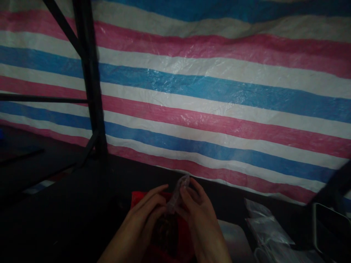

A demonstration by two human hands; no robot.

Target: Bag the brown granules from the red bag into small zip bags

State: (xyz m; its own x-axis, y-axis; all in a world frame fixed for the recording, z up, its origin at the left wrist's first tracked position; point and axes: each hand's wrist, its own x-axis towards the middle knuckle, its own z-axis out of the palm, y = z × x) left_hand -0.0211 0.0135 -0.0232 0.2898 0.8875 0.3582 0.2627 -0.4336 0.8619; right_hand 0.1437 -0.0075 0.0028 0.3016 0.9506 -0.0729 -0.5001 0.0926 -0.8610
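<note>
At the far left I see a black metal frame [93,91], an upright post with slanting braces and a level bar, standing in front of a striped plastic sheet [219,91]. The sheet spreads across behind everything in bands of pink, white and blue, creased and shiny in places. Below it lies a dark surface [120,171] (the light is so poor down there that its edges get lost).

Near the lower middle, the left hand [145,215] reaches in, its index finger lifted, the other fingertips and thumb gathered at the lower end of a small clear bag [177,195]; I cannot tell whether they pinch it or only touch it. Under the hands sits something red [135,198], with a dark thing [166,233] within its outline, too dim to make out. The bag is held slantwise above this, between the two hands, and the right hand [199,212] has its upper end clamped between thumb and fingers.

Just beside the right wrist is a pale, round-cornered thing [236,237], then some clear plastic bags [270,226] lying loosely overlapped, and at the far right a dark panel with a light rim [331,230]
</note>
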